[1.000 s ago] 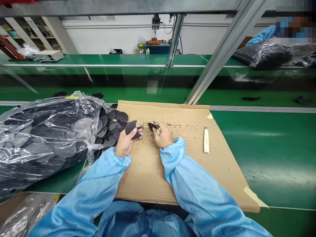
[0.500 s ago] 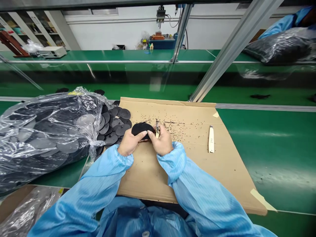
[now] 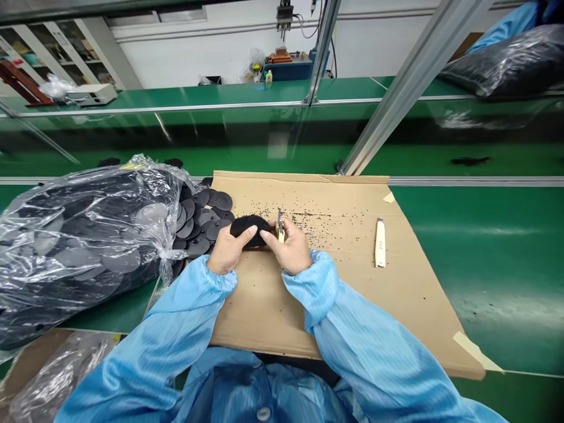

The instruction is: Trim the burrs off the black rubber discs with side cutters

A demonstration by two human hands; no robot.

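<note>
Moved since a second ago: the right hand (image 3: 291,247), then apart, now meets the left hand (image 3: 230,249) over black discs (image 3: 244,223).

Item, black discs: overlapping, exact count unclear, held above the cardboard (image 3: 273,311), between both hands.
Item, left hand: pinches the discs, thumb on top, fingers mostly hidden beneath.
Item, right hand: thumb pressed to the discs' near edge; a small tool (image 3: 280,228) is clasped upright in the same hand.
Handling, as judged: both thumbs best press evenly so the discs lie flush; the tool's metal tip is best kept off disc faces and fingertips.

Item, clear bag (image 3: 94,235): knotted towards its right end, bulging with dark discs; loose discs (image 3: 215,228) heap beside the knot.
Item, carton (image 3: 22,367), lower left: crumpled clear plastic (image 3: 64,376) inside.
Item, far bag (image 3: 506,61): dark contents, not identifiable.
</note>
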